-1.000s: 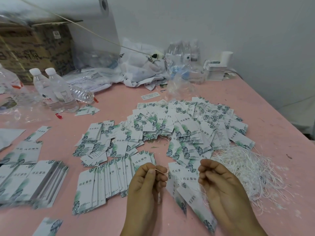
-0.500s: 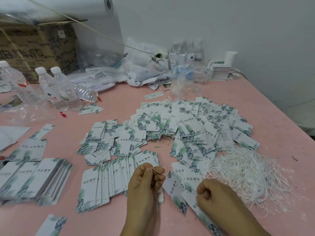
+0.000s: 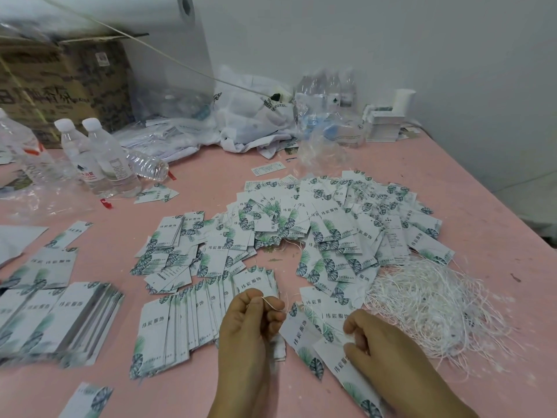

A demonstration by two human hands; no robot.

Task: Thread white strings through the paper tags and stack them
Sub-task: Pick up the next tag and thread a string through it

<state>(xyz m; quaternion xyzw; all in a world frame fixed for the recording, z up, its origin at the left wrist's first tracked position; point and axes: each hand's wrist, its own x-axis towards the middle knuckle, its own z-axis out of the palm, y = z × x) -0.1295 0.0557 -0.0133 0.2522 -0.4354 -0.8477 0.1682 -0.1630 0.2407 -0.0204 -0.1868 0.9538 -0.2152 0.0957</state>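
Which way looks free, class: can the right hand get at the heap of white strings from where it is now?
Probably yes. The right hand rests on loose tags just beside the heap of white strings, with nothing standing between them.

right hand (image 3: 382, 348): dropped from mid-air onto near tags (image 3: 304, 330) | fingers now curled on them

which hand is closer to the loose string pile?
Right. The right hand sits just left of the white string pile, nearly at its edge. The left hand is farther left, pinching one string over the fanned row of tags.
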